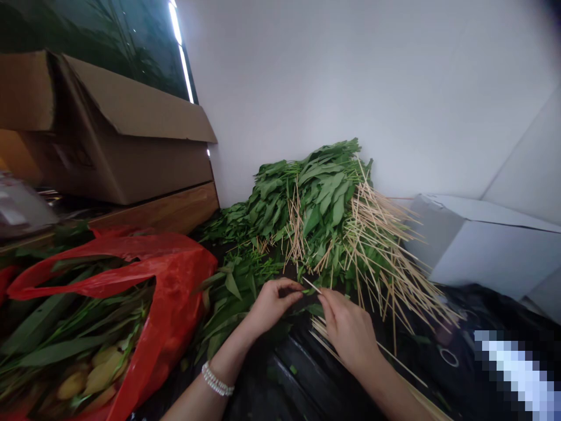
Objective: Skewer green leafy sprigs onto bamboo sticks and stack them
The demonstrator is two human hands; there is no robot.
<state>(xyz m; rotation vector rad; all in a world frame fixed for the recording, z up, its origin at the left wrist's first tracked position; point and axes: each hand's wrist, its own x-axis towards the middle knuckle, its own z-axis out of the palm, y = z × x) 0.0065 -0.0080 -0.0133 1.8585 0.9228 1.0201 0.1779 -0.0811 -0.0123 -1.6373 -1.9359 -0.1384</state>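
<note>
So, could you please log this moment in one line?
left hand: beside green piece; right hand: holding thin stick; beyond: leaves, sticks; left: red bag

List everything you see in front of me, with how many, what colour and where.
Leafy heap: one, green, centre, against the wall
Wooden skewers: many, tan, mostly fanned out right of the heap
Loose leaves: many, green, between bag and hands
Thin skewer: one, pale, in the right hand
Green piece: one, green, between both hands' fingertips
Plastic bag: one, red, left, holding leaves and yellowish lumps
Cardboard box: one, brown, upper left
White box: one, white, right
Wall: white, behind
Bracelet: beaded, pale, left wrist; strand count unclear
Left hand: one, bare, centre
Right hand: one, bare, right of centre
</note>
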